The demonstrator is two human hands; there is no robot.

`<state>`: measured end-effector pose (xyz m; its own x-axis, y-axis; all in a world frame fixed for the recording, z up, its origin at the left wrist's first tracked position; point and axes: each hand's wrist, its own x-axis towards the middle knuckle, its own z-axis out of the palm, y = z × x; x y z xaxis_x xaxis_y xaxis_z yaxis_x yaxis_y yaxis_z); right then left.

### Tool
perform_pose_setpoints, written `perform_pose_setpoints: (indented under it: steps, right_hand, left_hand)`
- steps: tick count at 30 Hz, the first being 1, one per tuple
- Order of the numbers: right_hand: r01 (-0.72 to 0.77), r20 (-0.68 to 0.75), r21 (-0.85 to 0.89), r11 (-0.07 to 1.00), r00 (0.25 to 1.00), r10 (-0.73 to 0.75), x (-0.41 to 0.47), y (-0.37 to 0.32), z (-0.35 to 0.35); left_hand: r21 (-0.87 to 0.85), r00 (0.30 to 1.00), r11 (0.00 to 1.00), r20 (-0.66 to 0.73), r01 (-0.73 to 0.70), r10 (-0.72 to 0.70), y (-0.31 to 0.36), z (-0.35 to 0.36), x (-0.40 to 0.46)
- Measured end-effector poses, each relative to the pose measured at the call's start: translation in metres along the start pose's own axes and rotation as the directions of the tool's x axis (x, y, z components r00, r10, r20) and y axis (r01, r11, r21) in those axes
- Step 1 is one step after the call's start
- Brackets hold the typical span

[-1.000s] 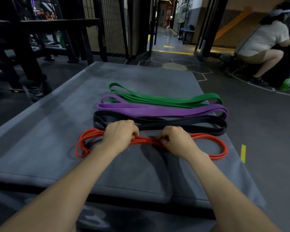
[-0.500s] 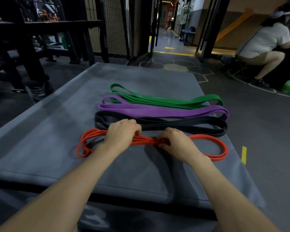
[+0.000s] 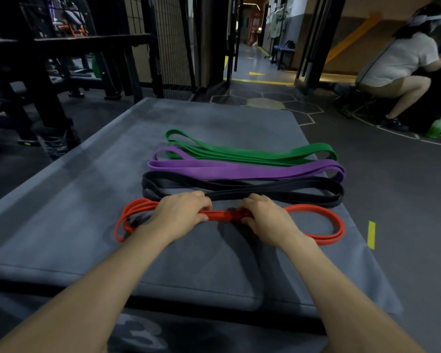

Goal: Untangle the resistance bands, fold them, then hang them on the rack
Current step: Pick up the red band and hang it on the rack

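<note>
The red band [image 3: 222,215] lies folded nearest the surface's [image 3: 61,200] front edge, beside the black [image 3: 265,191], purple [image 3: 239,170] and green [image 3: 252,151] bands. Left hand [image 3: 181,212] and right hand [image 3: 265,216] both curl around its bunched middle. It looks light, floppy and springy; gripping the gathered centre should keep the loops together.

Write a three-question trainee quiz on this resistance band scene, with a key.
1. True or false: both hands grip the red band.
2. Which band lies farthest from the person? A) black B) purple C) green
3. Fill in: the band right beside the red one is ____.

Key:
1. True: the left hand and right hand hold its middle.
2. C, the green band, beyond the purple band.
3. Black: the black band.
</note>
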<state>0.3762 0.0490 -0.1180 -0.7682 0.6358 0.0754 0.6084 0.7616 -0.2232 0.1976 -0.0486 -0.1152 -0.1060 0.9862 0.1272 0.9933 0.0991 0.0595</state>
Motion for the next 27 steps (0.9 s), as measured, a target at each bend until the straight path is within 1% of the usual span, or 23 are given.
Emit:
perform_pose_setpoints:
  steps: [3,5,8,10,12,14,16,19,21,24,27]
  right_hand:
    - [0.009,0.012,-0.044,0.999,1.000,-0.009,0.000,-0.001,0.002]
    - [0.012,-0.006,-0.063,0.998,1.000,-0.012,0.000,-0.004,0.001]
    - [0.021,-0.133,-0.074,0.997,0.991,-0.031,-0.001,-0.013,-0.006]
    - [0.044,-0.213,-0.090,0.995,0.975,-0.062,-0.004,-0.024,-0.011]
    - [0.066,-0.279,-0.101,0.993,0.956,-0.092,-0.006,-0.036,-0.016]
    - [0.100,-0.339,-0.075,0.992,0.933,-0.119,-0.008,-0.052,-0.022]
    - [0.156,-0.380,-0.039,0.987,0.911,-0.159,-0.008,-0.074,-0.029]
    - [0.254,-0.419,-0.019,0.967,0.876,-0.238,-0.003,-0.118,-0.043]
    - [0.326,-0.450,-0.017,0.945,0.842,-0.298,0.003,-0.149,-0.055]
    - [0.427,-0.490,-0.020,0.904,0.784,-0.381,0.009,-0.198,-0.077]
    - [0.547,-0.523,-0.051,0.836,0.698,-0.489,0.011,-0.250,-0.100]
  left_hand:
    - [0.038,1.000,0.999,0.013,-0.008,0.008,0.000,0.001,-0.001]
    - [0.080,1.000,0.997,0.020,-0.009,0.007,0.000,0.002,-0.004]
    - [0.145,0.999,0.988,-0.005,0.045,-0.045,0.007,0.003,-0.012]
    - [0.148,0.994,0.983,-0.047,0.104,-0.098,0.012,0.000,-0.021]
    - [0.126,0.987,0.982,-0.105,0.138,-0.125,0.010,-0.012,-0.033]
    - [0.088,0.977,0.983,-0.160,0.158,-0.143,0.003,-0.028,-0.049]
    - [-0.009,0.968,0.982,-0.165,0.189,-0.188,-0.009,-0.045,-0.067]
    - [-0.030,0.969,0.989,-0.199,0.143,-0.147,-0.040,-0.074,-0.097]
    - [-0.080,0.962,0.981,-0.201,0.174,-0.187,-0.057,-0.100,-0.119]
    - [-0.221,0.910,0.938,-0.262,0.268,-0.322,-0.071,-0.146,-0.159]
    - [-0.218,0.879,0.925,-0.304,0.310,-0.367,-0.079,-0.186,-0.201]
